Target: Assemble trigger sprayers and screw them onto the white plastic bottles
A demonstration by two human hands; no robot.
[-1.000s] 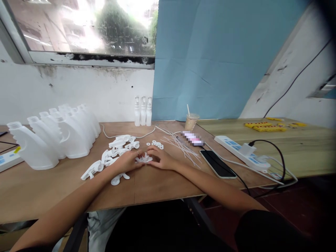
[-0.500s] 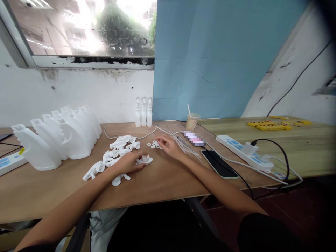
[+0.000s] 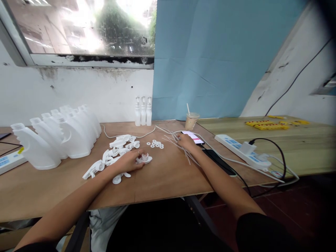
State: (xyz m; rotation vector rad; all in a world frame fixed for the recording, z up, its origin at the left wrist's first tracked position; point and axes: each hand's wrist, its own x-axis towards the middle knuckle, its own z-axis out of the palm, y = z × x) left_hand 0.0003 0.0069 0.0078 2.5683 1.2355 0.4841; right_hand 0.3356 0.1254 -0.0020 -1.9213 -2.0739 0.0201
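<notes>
My left hand [image 3: 132, 160] is closed around a white trigger spray head [image 3: 144, 159], its round collar facing up, just above the tabletop. Beside and behind that hand lies a loose pile of white spray heads [image 3: 120, 141]. My right hand [image 3: 186, 141] reaches over a spread of thin white dip tubes [image 3: 172, 140], fingertips pinched on a tube; which one is partly hidden by the fingers. Between the two hands several small white ring gaskets [image 3: 156, 144] lie flat on the wooden table [image 3: 157, 182].
White bottles [image 3: 76, 136] without tops stand in rows at left. Three spray bottles [image 3: 143, 112] stand by the wall. An iced drink cup [image 3: 191, 121], a lit phone [image 3: 193, 135], a dark phone [image 3: 219, 162] and a power strip [image 3: 243, 150] with cables sit at right.
My right hand has moved right, away from the ring gaskets to the dip tubes, and its fingers have closed there. My left hand stays in place with the spray head.
</notes>
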